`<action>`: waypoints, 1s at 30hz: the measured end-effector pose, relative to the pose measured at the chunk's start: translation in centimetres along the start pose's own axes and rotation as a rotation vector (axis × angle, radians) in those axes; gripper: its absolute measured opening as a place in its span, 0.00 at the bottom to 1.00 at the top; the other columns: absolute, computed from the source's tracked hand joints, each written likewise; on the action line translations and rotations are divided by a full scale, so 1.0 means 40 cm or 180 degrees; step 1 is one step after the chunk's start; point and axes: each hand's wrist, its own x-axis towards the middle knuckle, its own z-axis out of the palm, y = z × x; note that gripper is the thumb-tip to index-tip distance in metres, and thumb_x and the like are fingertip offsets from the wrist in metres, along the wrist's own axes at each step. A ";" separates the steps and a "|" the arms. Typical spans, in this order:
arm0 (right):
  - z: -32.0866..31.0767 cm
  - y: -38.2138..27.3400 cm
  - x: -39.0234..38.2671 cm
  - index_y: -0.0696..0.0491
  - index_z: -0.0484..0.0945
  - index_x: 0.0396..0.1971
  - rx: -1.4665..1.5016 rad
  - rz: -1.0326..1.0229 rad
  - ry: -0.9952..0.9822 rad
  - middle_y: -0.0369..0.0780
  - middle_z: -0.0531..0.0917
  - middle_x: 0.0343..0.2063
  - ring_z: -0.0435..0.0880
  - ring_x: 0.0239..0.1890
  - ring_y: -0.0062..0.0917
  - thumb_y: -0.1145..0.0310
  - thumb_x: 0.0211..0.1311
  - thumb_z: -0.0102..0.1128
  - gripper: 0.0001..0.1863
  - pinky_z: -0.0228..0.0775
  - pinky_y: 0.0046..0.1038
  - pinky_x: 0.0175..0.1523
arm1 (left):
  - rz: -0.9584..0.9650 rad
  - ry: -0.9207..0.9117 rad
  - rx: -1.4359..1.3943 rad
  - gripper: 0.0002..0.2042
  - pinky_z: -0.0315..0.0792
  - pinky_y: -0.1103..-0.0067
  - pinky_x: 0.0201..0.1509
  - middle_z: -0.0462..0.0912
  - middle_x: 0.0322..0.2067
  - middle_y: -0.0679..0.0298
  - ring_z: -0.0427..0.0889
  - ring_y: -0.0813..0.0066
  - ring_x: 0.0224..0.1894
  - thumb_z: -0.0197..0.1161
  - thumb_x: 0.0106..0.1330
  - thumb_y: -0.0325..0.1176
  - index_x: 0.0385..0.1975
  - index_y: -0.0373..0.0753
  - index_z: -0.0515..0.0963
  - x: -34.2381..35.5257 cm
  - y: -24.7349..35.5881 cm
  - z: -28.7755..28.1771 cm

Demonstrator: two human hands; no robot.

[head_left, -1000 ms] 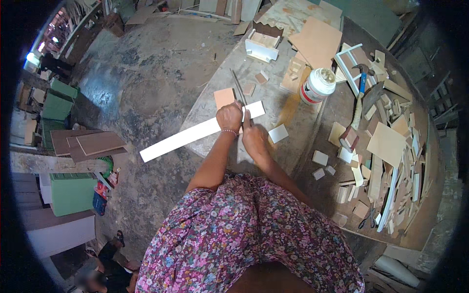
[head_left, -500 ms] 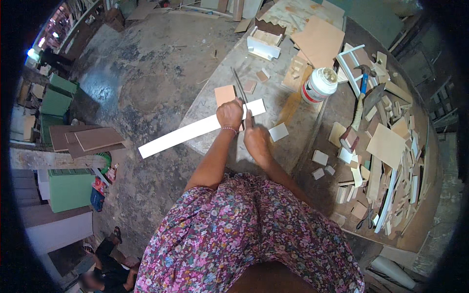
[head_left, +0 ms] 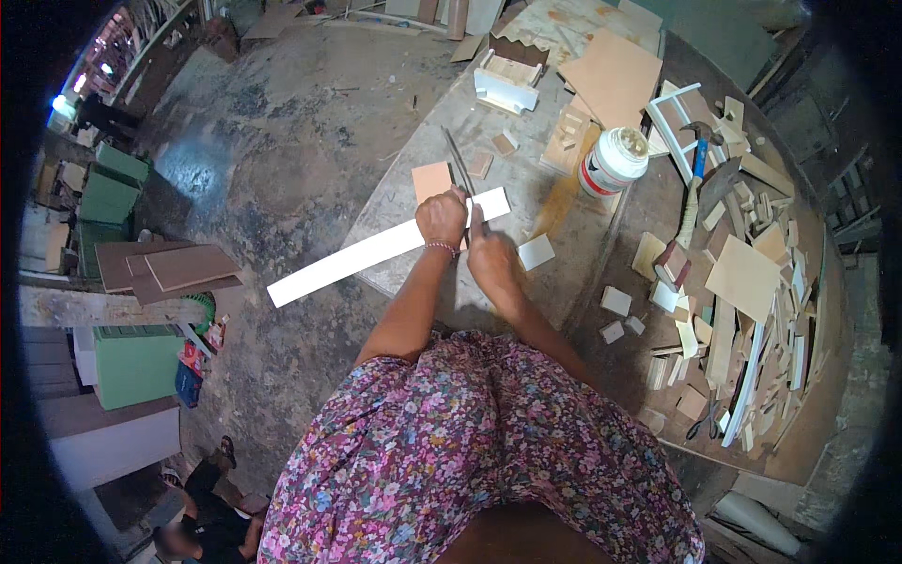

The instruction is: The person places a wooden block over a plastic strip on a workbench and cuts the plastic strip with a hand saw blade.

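Note:
A long white strip of board lies slanted across the worktable, its lower left end jutting past the edge. My left hand is closed in a fist over the strip and presses it down. Close beside it, my right hand is closed on a long, thin, dark blade-like tool, with the index finger stretched along it. The tool crosses the strip and points away from me; its grip is hidden in my hand. Under the strip and beyond my left hand lies a small tan board.
A white tub stands right of the strip. Farther right lie a blue-handled hammer, a white frame and a heap of wood offcuts. A small white wooden box sits at the far side. Another person sits low at the left.
My right hand and the strip's ends have shifted very slightly. Both hands keep their places on the strip and the tool.

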 end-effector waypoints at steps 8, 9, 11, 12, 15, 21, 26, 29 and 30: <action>-0.025 -0.005 0.033 0.62 0.55 0.52 0.0091 -0.0006 0.0018 0.49 0.75 0.13 0.76 0.17 0.41 0.73 0.49 0.45 0.27 0.68 0.39 0.23 | 0.0236 0.0153 -0.0010 0.20 0.70 0.70 0.23 0.75 0.12 0.55 0.76 0.60 0.16 0.45 0.58 0.39 0.08 0.38 0.74 -0.002 -0.008 0.016; -0.021 -0.007 0.055 0.63 0.55 0.52 0.0169 -0.0002 0.0046 0.49 0.75 0.13 0.77 0.18 0.42 0.73 0.49 0.45 0.27 0.68 0.39 0.23 | 0.0244 0.0167 -0.0006 0.20 0.70 0.70 0.23 0.75 0.12 0.55 0.76 0.60 0.16 0.45 0.58 0.39 0.08 0.38 0.74 0.000 -0.008 0.022; -0.019 -0.006 0.069 0.62 0.54 0.53 0.0083 0.0099 -0.0094 0.48 0.76 0.14 0.78 0.18 0.42 0.72 0.49 0.45 0.29 0.70 0.38 0.24 | 0.0310 0.0196 -0.0068 0.20 0.70 0.70 0.23 0.75 0.12 0.54 0.76 0.61 0.16 0.45 0.58 0.39 0.08 0.38 0.74 0.001 -0.006 0.028; -0.019 -0.006 0.061 0.62 0.54 0.53 0.0069 0.0073 -0.0077 0.48 0.76 0.14 0.77 0.18 0.41 0.73 0.48 0.45 0.29 0.69 0.38 0.24 | 0.0301 0.0191 -0.0067 0.20 0.70 0.70 0.23 0.75 0.12 0.54 0.76 0.61 0.16 0.45 0.58 0.39 0.08 0.38 0.74 0.001 -0.007 0.027; -0.015 0.001 -0.006 0.63 0.53 0.54 0.0036 -0.0083 0.0022 0.48 0.76 0.13 0.76 0.16 0.40 0.74 0.47 0.46 0.30 0.68 0.38 0.23 | 0.0138 0.0121 -0.0075 0.19 0.70 0.71 0.23 0.75 0.12 0.54 0.76 0.61 0.16 0.46 0.58 0.39 0.08 0.38 0.74 0.000 -0.009 0.017; -0.007 0.010 -0.034 0.63 0.54 0.54 0.0004 -0.0141 0.0126 0.47 0.75 0.13 0.74 0.15 0.39 0.76 0.45 0.46 0.31 0.67 0.37 0.24 | 0.0214 0.0157 0.0028 0.19 0.70 0.71 0.23 0.75 0.13 0.55 0.76 0.62 0.16 0.45 0.58 0.38 0.08 0.38 0.74 0.003 -0.004 0.006; -0.008 0.007 0.039 0.63 0.55 0.54 0.0136 -0.0113 0.0065 0.48 0.75 0.13 0.74 0.15 0.39 0.76 0.45 0.46 0.30 0.67 0.38 0.23 | 0.0171 0.0083 -0.0014 0.19 0.71 0.71 0.23 0.76 0.13 0.55 0.77 0.61 0.17 0.44 0.58 0.38 0.09 0.38 0.74 0.002 -0.002 0.014; -0.009 0.002 0.008 0.62 0.55 0.54 -0.0024 0.0019 0.0070 0.49 0.75 0.13 0.75 0.15 0.39 0.76 0.47 0.45 0.29 0.67 0.38 0.23 | 0.0065 0.0052 -0.0011 0.20 0.71 0.70 0.24 0.76 0.13 0.54 0.77 0.61 0.17 0.44 0.59 0.39 0.09 0.38 0.74 0.002 0.001 0.013; -0.011 0.005 -0.020 0.62 0.55 0.54 -0.0069 -0.0066 0.0015 0.49 0.75 0.13 0.75 0.16 0.40 0.75 0.47 0.45 0.29 0.67 0.38 0.22 | 0.0021 0.0053 0.0025 0.20 0.71 0.70 0.24 0.76 0.13 0.54 0.77 0.61 0.18 0.44 0.59 0.39 0.09 0.38 0.74 0.001 -0.002 0.010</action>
